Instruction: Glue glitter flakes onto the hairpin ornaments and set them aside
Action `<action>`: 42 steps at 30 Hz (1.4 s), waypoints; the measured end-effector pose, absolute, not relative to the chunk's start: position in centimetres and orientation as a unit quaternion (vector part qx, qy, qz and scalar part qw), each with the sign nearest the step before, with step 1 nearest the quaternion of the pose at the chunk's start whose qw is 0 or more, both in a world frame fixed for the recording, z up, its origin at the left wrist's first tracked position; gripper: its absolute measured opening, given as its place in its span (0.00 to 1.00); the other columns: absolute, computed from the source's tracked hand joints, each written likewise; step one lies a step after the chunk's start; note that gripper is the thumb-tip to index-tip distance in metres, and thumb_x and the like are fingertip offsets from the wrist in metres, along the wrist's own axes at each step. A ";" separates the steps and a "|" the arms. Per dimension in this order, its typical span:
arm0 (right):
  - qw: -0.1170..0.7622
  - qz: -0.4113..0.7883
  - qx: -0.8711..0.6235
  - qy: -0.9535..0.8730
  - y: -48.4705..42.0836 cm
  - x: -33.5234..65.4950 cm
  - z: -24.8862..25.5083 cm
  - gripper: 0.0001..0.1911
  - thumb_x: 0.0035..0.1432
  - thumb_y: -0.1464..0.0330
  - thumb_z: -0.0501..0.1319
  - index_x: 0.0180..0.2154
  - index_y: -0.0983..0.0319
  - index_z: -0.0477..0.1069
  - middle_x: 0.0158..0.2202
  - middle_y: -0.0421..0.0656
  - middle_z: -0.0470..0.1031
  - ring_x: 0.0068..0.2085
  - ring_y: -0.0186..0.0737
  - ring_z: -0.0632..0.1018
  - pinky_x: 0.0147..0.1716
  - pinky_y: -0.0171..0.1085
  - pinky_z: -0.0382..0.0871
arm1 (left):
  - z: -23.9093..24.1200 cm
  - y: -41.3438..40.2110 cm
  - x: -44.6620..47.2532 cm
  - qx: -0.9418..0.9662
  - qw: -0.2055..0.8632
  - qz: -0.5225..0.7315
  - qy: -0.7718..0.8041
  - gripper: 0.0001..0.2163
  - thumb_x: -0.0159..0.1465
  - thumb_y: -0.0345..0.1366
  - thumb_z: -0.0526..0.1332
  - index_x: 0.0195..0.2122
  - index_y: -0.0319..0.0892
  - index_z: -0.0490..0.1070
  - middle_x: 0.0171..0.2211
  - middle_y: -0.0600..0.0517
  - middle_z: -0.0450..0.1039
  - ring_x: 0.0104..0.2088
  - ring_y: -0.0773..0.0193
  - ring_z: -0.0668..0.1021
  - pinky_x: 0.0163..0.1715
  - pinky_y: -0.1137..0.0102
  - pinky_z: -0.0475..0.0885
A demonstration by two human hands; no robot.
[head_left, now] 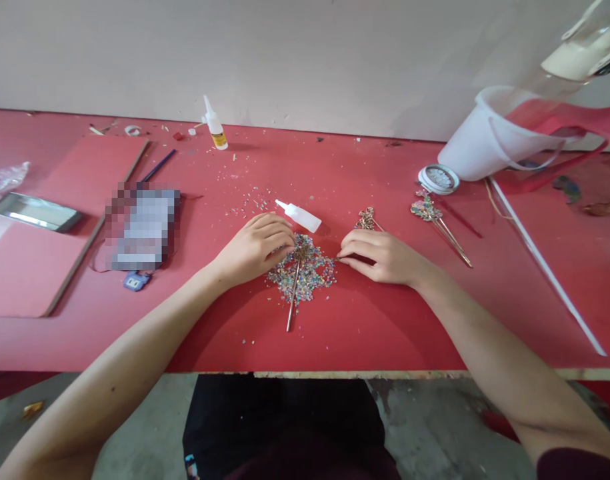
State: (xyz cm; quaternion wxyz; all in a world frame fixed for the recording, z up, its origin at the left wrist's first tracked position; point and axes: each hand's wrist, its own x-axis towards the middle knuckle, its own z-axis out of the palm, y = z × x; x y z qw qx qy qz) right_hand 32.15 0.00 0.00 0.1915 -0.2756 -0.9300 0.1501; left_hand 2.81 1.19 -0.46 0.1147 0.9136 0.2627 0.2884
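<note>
A gold-coloured hairpin [293, 293] lies over a spread of small multicoloured shiny chips [312, 283], its shaft pointing toward me. My left hand [259, 243] is closed at the hairpin's ornate head, with thumb and fingertips pinching it and partly covering it. My right hand [379, 255] is at the right edge of the chips with thumb and forefinger pinched together; what lies between the tips is too small to make out. Just beyond the chips rests a white glue bottle [305, 218] on its side. Another gold hairpin [367, 219] lies behind my right hand.
A decorated hairpin [437, 223] and a small round tub [439, 179] lie to the right, near a tilted white bucket [485, 137] and a long white strip [549, 267]. An upright glue bottle [215, 127] stands behind. Leftward are a phone-like object [142, 227] and a red board [35, 273].
</note>
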 end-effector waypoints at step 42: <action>0.376 0.105 -0.327 -0.860 -0.5 26.5 -1.3 0.10 0.62 0.74 0.58 0.44 0.56 0.68 0.40 0.44 0.73 0.42 0.42 0.75 0.41 0.45 0.73 | -0.5 1.5 2.8 0.878 0.194 0.330 0.287 0.10 0.69 0.36 0.55 0.35 0.40 0.73 0.33 0.49 0.76 0.37 0.64 0.75 0.42 0.64 0.72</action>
